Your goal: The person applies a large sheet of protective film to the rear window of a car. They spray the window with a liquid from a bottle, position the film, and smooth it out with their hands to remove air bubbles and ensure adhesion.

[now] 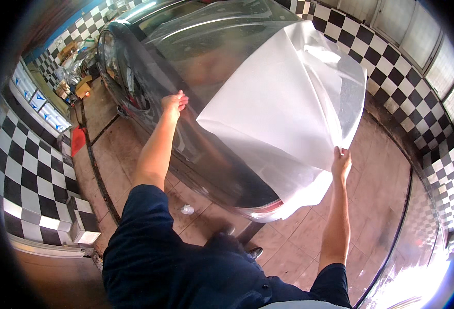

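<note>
A dark car [206, 154] stands in front of me with its tail end nearest. A large white sheet [268, 92] drapes over its rear, partly folded back, with a translucent part [351, 92] at its right side. My right hand [342, 164] pinches the sheet's right-hand edge between thumb and fingers, out past the car's corner. Stretched forward over the car's left side, my left hand [174, 104] has its fingers drawn together, apart from the white sheet. What lies between those fingers, if anything, is too small to make out. A red tail light [268, 207] shows below the sheet.
Black-and-white checkered walls [26, 170] run along both sides. Boxes and plastic wrapping [75, 77] are piled at the far left, near a red object [78, 140] on the floor. A crumpled white scrap [187, 209] lies on the tiled floor [309, 242] by the car.
</note>
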A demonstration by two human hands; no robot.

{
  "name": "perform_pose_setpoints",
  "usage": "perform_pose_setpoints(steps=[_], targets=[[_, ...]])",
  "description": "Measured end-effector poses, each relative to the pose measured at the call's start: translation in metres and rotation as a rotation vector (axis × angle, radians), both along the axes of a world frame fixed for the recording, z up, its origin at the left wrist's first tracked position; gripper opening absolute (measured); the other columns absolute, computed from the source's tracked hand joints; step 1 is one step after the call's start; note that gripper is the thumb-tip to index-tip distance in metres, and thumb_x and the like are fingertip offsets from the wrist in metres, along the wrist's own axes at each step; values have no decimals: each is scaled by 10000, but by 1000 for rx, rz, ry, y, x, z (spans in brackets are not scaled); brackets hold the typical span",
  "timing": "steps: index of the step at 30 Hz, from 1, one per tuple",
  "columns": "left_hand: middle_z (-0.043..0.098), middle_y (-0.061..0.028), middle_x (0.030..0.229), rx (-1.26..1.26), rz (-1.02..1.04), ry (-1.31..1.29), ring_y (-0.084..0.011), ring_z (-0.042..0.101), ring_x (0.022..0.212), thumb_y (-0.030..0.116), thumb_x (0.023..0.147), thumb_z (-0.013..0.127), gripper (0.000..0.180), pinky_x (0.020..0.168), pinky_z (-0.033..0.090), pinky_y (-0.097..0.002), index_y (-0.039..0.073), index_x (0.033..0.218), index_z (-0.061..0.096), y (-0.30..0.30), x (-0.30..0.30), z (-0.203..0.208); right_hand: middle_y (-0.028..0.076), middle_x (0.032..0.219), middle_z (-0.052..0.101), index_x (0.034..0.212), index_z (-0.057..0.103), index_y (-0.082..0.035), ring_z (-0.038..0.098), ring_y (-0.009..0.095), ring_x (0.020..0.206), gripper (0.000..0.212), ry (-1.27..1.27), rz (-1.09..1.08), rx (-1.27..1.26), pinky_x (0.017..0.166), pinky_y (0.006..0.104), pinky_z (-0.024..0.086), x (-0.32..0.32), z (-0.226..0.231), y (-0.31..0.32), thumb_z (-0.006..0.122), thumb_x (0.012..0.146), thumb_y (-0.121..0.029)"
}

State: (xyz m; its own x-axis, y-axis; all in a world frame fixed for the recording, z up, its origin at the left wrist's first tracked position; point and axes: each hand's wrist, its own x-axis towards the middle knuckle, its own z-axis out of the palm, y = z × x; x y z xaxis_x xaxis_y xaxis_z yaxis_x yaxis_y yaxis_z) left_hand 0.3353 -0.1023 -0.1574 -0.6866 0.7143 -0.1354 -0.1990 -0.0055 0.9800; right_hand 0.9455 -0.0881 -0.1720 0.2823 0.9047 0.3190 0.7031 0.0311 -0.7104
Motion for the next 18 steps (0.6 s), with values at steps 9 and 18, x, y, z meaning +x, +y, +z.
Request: perform_pose_setpoints(steps=[9, 18], targets=[[687, -111, 879, -59, 38, -18, -208, 642, 765, 262, 841, 699, 278, 708, 461, -338, 20, 954, 625, 0, -7, 3, 166, 852, 615, 956, 577, 21, 605, 284, 799, 438, -23, 0, 47, 710, 389, 468, 115, -38, 24, 581, 889, -412], [691, -93, 900, -86, 44, 38, -196, 655, 799, 292, 830, 713, 300, 720, 480, -325, 36, 969, 636, 3, -16, 0, 101, 696, 574, 844, 569, 17, 522, 183, 640, 430, -144, 1, 97, 602, 341, 433, 302, -70, 72, 608, 885, -410]])
